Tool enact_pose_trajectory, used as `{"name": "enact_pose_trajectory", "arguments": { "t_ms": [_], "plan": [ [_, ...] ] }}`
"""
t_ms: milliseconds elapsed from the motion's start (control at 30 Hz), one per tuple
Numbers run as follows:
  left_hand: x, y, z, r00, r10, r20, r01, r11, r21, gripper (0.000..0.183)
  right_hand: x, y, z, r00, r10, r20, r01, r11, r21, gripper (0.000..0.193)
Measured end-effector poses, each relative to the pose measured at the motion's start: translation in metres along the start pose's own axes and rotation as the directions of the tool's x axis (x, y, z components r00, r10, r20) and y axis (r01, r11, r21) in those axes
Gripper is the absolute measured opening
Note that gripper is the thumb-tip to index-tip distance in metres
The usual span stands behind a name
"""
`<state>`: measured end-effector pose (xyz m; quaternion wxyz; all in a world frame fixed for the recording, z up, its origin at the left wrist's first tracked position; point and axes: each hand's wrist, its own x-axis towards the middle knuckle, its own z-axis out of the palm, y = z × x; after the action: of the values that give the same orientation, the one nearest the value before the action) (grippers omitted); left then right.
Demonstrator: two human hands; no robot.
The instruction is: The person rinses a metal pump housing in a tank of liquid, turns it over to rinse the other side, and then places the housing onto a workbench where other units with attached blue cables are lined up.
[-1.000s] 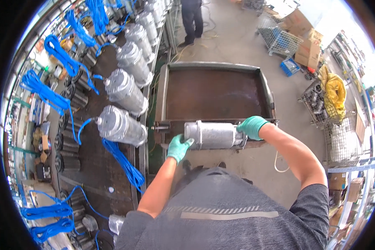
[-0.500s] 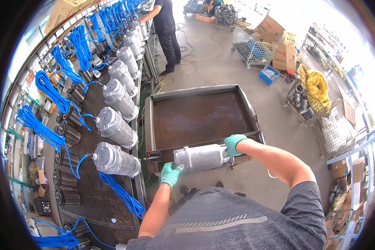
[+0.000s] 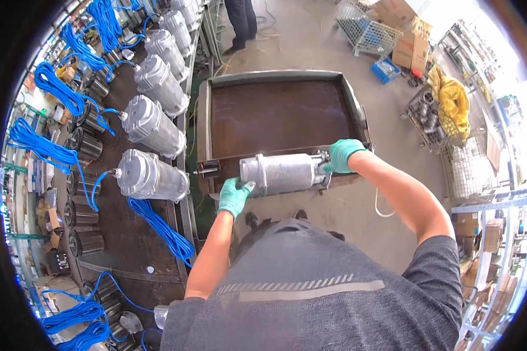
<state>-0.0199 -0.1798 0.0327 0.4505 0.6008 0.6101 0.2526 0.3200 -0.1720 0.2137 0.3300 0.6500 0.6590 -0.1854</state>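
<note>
A silver cylindrical metal motor housing (image 3: pixel 287 174) lies on its side across the near edge of a brown-bottomed metal tray (image 3: pixel 275 75). My right hand (image 3: pixel 345 156), in a green glove, is closed around the housing's right end, by its end rods. At the lower left end, my gloved left hand (image 3: pixel 234 198) cups the rim, thumb against the metal; some of its fingertips are hidden. A small dark cylindrical fitting with a rod (image 3: pixel 208 169) sits left of the housing on the tray's edge.
On the left, a long dark workbench (image 3: pixel 140 245) carries a row of upright-tilted silver motors (image 3: pixel 152 175) with coiled blue cables (image 3: pixel 161 228). A person's legs (image 3: pixel 240 23) stand beyond the tray. Wire cages (image 3: pixel 369 29), a blue crate (image 3: pixel 385 69) and yellow sacking (image 3: pixel 451 105) are at right.
The view has tilted down, so the bench and tray sit higher in the picture. Both hands remain at the housing's two ends; the right hand's hold looks slightly shifted.
</note>
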Motion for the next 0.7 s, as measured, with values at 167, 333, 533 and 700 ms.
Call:
{"name": "enact_pose_trajectory", "arguments": {
  "t_ms": [167, 333, 533, 700],
  "plan": [
    [0.001, -0.027, 0.005, 1.0, 0.01, -0.023, -0.011, 1.0, -0.016, 0.045, 0.022, -0.003, 0.033, 0.991, -0.056, -0.122, 0.054, 0.998, -0.021, 0.037],
    [-0.001, -0.013, 0.001, 1.0, -0.006, 0.017, 0.005, 1.0, 0.013, 0.046, 0.028, 0.013, 0.04, 0.804, -0.519, -0.29, 0.363, 0.815, -0.452, 0.03],
    [-0.002, -0.018, 0.001, 1.0, 0.012, 0.004, -0.012, 0.999, -0.035, 0.045, 0.003, 0.019, 0.025, 0.918, -0.296, -0.262, 0.302, 0.953, -0.017, 0.04],
    [0.002, -0.023, 0.004, 1.0, 0.017, 0.001, -0.017, 0.998, -0.061, 0.043, 0.032, 0.014, 0.03, 0.997, -0.051, -0.062, 0.06, 0.984, 0.165, 0.046]
  ]
}}
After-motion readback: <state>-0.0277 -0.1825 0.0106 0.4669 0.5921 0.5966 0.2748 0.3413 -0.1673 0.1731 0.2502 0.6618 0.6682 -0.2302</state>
